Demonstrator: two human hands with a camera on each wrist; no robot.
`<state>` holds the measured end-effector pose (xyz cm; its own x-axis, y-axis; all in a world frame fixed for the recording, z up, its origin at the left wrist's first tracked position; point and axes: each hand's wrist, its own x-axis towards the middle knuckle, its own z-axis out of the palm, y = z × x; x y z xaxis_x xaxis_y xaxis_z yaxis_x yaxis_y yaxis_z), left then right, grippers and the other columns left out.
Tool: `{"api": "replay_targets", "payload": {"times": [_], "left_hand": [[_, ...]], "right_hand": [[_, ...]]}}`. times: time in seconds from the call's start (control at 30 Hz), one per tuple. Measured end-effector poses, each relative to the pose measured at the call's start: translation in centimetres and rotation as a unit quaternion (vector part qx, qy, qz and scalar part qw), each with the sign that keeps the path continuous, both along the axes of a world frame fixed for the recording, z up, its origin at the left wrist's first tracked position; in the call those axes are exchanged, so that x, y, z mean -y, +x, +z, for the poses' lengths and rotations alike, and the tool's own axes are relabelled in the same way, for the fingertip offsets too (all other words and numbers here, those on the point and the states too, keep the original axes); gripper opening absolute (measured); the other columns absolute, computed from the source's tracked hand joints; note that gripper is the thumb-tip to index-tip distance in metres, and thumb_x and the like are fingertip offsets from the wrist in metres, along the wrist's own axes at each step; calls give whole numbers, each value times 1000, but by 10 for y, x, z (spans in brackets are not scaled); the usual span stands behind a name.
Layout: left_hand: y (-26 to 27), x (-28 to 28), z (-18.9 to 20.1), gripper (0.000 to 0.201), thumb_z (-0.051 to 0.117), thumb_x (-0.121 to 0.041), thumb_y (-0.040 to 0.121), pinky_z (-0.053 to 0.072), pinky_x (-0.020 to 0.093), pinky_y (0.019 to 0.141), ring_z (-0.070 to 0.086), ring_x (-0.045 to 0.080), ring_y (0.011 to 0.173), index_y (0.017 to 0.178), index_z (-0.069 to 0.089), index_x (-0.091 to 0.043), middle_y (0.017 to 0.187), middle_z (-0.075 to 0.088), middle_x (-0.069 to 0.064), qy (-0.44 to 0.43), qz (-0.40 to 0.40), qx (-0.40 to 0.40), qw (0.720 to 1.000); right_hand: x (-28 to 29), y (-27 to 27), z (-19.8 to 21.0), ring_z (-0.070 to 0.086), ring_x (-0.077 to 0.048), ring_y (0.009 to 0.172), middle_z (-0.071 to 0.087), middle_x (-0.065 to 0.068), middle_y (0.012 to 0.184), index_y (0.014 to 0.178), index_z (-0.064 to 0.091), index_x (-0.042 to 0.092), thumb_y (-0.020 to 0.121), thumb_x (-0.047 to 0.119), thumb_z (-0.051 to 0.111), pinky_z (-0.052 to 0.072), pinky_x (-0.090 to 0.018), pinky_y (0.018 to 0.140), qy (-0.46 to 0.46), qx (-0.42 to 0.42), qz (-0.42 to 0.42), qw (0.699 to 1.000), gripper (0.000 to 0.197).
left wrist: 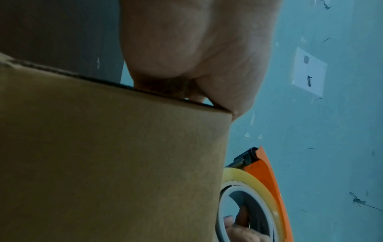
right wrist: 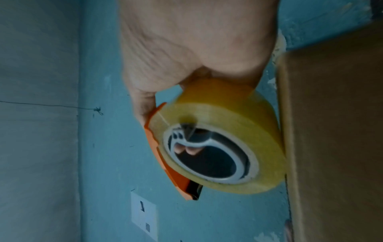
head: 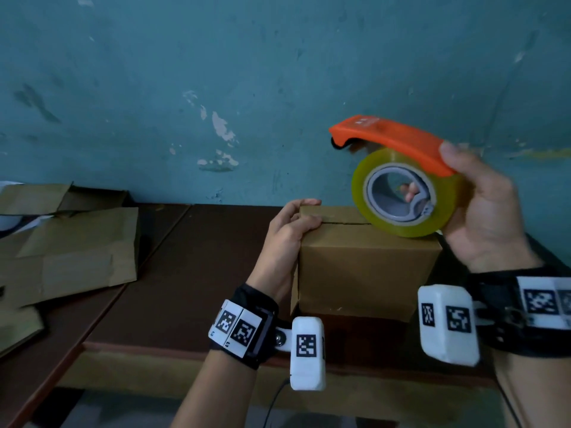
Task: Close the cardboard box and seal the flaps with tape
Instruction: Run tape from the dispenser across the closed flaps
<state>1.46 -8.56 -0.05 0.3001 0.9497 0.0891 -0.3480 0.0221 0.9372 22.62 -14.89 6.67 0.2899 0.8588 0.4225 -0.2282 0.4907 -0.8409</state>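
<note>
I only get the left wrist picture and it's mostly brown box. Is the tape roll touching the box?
Observer: In the right wrist view the tape roll sits right against the cardboard box.
Operator: Who's holding it?
Observer: The right hand grips the orange dispenser, fingers through the roll's core.
Operator: Anything else on the table?
Observer: Flattened cardboard sheets lie to the left.

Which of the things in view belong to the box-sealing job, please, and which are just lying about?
Part of the job:
- cardboard box, flaps down, steadied by the left hand
- orange tape dispenser with its tape roll, held by the right hand at the box's top right edge

Just lying about:
- flattened cardboard sheets on the left of the table
</note>
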Motion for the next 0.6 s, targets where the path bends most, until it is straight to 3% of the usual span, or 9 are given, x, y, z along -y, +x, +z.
{"api": "replay_targets", "payload": {"times": [0.13, 0.23, 0.3, 0.33, 0.4, 0.47, 0.53, 0.6], "left_hand": [[0, 1, 0, 28, 60, -7, 97, 54, 22, 62, 67, 11, 75, 124, 67, -9, 103, 66, 10, 6, 0, 0, 1000], [2, 0, 0, 28, 61, -8, 96, 55, 24, 64, 67, 13, 77, 122, 69, -11, 108, 66, 12, 1, -3, 4, 1000], [2, 0, 0, 27, 62, -9, 96, 55, 25, 64, 68, 13, 78, 122, 69, -13, 111, 66, 13, -3, -4, 4, 1000], [1, 1, 0, 27, 62, -10, 96, 55, 25, 64, 68, 14, 79, 122, 70, -14, 112, 66, 13, -3, -6, 4, 1000], [1, 1, 0, 27, 62, -11, 96, 55, 25, 65, 68, 15, 82, 121, 70, -15, 114, 67, 14, -1, -7, 2, 1000], [0, 1, 1, 27, 62, -12, 96, 55, 24, 65, 68, 16, 84, 121, 70, -16, 118, 67, 17, 1, -8, -2, 1000], [0, 2, 1, 27, 63, -13, 96, 54, 24, 66, 68, 17, 86, 121, 71, -18, 124, 66, 21, 2, -7, -5, 1000], [0, 2, 1, 26, 63, -13, 96, 54, 24, 66, 68, 16, 86, 121, 71, -19, 125, 65, 21, 6, -7, -8, 1000]], "right_hand": [[-8, -3, -6, 68, -17, 73, 77, -1, 87, 99, 74, 18, 96, 41, 59, 56, -34, 76, -2, -8, -14, 1000, 27], [-11, -3, -12, 67, -18, 78, 75, -2, 93, 107, 74, 18, 75, 69, 70, 59, -36, 78, 6, 23, -27, 999, 61], [-11, -5, -15, 68, -18, 75, 74, -3, 90, 110, 71, 15, 61, 78, 73, 60, -36, 76, 18, 52, -32, 998, 79], [-11, -4, -16, 68, -19, 75, 73, -2, 86, 110, 70, 12, 60, 75, 77, 60, -38, 77, 25, 71, -37, 997, 81], [-10, -3, -18, 68, -19, 76, 73, 2, 82, 110, 66, 6, 64, 52, 89, 58, -42, 84, 35, 122, -55, 990, 69], [-9, -3, -17, 72, -18, 88, 75, 1, 95, 118, 61, 3, 66, 22, 92, 58, -37, 85, 29, 183, -78, 979, 62], [-7, -2, -13, 74, -18, 98, 73, -3, 111, 129, 55, 8, 63, 17, 91, 59, -31, 83, 2, 206, -107, 973, 75], [-2, -3, -6, 74, -11, 97, 74, 3, 109, 125, 58, 21, 64, 23, 90, 59, -30, 80, -29, 237, -150, 959, 69]]}}
